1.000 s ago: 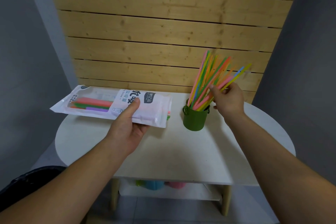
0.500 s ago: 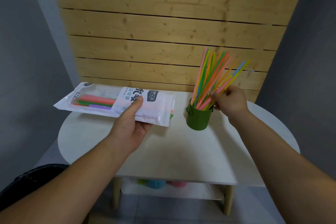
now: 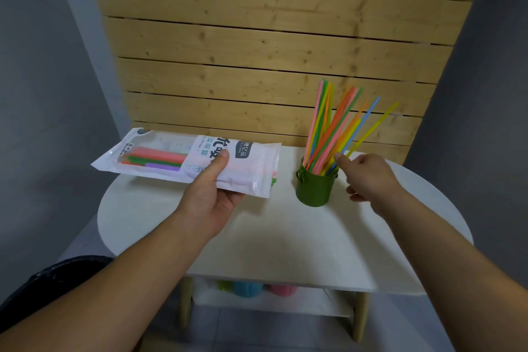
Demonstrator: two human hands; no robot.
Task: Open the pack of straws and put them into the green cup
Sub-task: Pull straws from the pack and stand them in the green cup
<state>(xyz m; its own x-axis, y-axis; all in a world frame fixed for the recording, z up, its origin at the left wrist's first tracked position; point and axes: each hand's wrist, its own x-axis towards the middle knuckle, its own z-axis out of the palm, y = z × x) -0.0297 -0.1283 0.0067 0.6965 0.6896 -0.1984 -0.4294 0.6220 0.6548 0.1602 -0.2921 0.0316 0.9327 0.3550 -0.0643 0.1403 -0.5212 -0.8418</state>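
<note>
Looking down w/ the head camera, we see our two bare hands over a white table (image 3: 285,237) set against a wood-slat wall (image 3: 257,51). Our left hand (image 3: 210,194) grasps the straw pack (image 3: 183,158), thumb pressed on top, fingers underneath, holding it just above the table's back-left part. Pack's long axis runs roughly left-right, tilted slightly: sealed end points left & a bit away from us, the other end points right toward the green cup (image 3: 314,188). A few straw tips poke out at that right end; more straws (pink, green, purple) show thru the clear window on the left.

Green cup stands upright on the table, right of the pack, not touching it. Loose straws (image 3: 334,128) stand in it, long axes near vertical, fanning up & to the right. Our right hand (image 3: 368,177) is just beside the cup, fingers loosely spread, grasping nothing; index fingertip looks to touch the lower straws near the rim.

Below the tabletop, a shelf (image 3: 271,303) holds blurry colored items.
</note>
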